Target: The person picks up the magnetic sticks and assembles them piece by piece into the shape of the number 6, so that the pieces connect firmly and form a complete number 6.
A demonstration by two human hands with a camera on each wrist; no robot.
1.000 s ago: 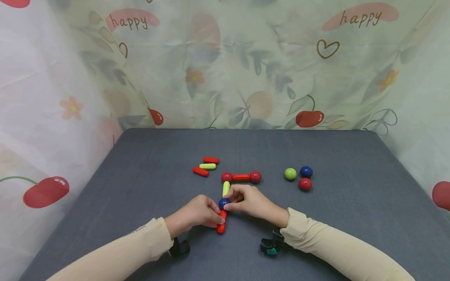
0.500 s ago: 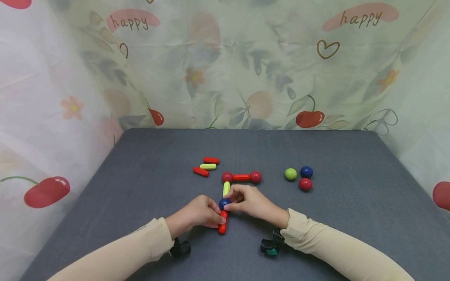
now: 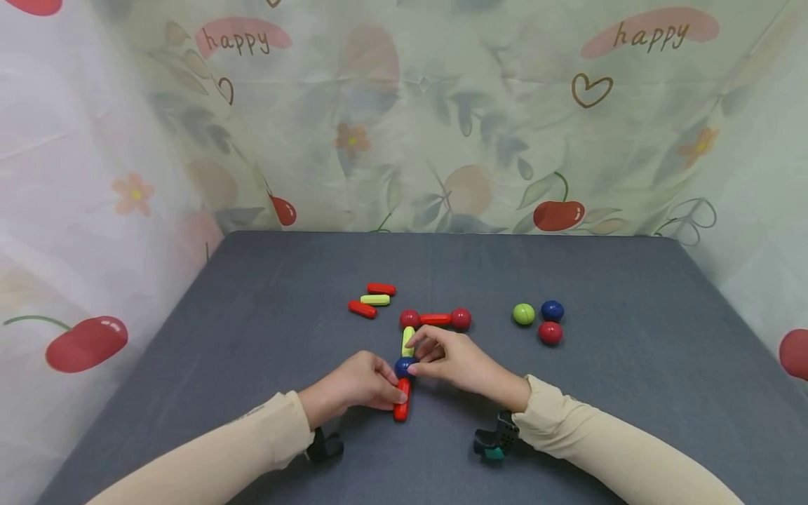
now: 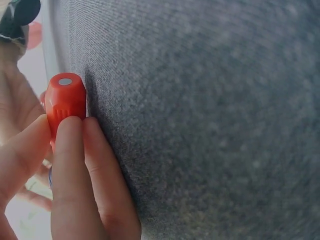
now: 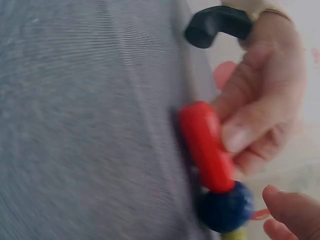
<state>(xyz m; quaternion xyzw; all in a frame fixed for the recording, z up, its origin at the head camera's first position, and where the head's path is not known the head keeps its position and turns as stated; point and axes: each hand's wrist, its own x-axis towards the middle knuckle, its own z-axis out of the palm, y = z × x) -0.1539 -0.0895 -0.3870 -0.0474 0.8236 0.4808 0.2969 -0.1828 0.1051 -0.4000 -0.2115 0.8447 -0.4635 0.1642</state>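
Observation:
Between thumb and fingers, my left hand [image 3: 353,382] pinches a red magnetic rod [image 3: 401,412]; its metal-dotted end faces up in the left wrist view. The far end of the rod meets a blue ball [image 3: 403,366]. Beyond the ball, a yellow-green rod [image 3: 408,340] leads to a red ball [image 3: 409,318], which a second red rod [image 3: 435,319] joins to another red ball [image 3: 461,319]. My right hand [image 3: 459,359] is beside the blue ball with fingers loosely bent. In the right wrist view its fingertips [image 5: 272,192] stand apart from the ball.
Two red rods [image 3: 381,288] and a yellow-green rod [image 3: 375,300] lie behind the joined pieces, to the left. To the right sit a green ball [image 3: 523,314], a blue ball [image 3: 552,311] and a red ball [image 3: 550,333]. A printed curtain hangs behind the grey table [image 3: 284,280].
My right hand has let go of the blue ball and drawn slightly right, its fingers spreading. The left hand still pinches the red rod, whose near end has swung slightly right.

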